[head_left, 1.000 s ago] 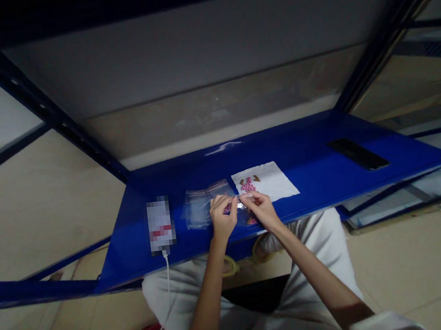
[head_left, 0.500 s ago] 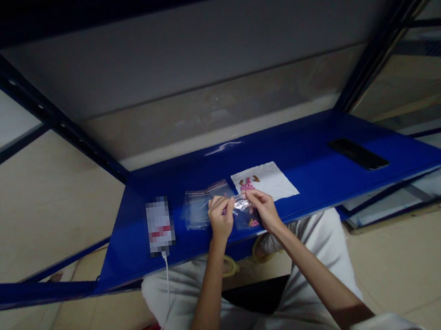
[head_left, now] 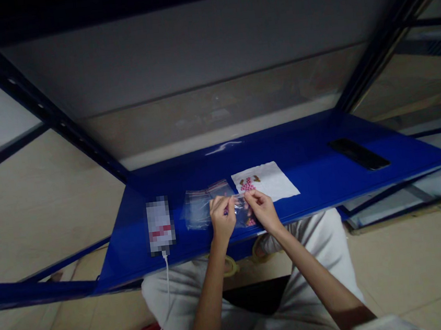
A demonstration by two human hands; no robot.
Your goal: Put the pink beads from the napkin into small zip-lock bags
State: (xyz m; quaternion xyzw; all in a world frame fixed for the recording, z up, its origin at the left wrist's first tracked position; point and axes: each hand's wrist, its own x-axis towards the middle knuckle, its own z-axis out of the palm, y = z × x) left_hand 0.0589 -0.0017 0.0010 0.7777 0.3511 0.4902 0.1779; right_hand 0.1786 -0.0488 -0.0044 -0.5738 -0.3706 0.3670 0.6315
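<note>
Glossy blue metal shelf (head_left: 316, 176), person seated at its front edge. Left hand (head_left: 223, 218) and right hand (head_left: 262, 209) sit close together just inside that edge. Each pinches a top corner of a small clear plastic zip bag (head_left: 241, 211), which has pink bits low inside. Limp clear empty bags (head_left: 198, 208) lie just left. White paper sheet (head_left: 275, 180) behind the right hand carries a pink bead cluster (head_left: 248, 185). Bare shelf runs right to a flat black phone (head_left: 358, 153).
</note>
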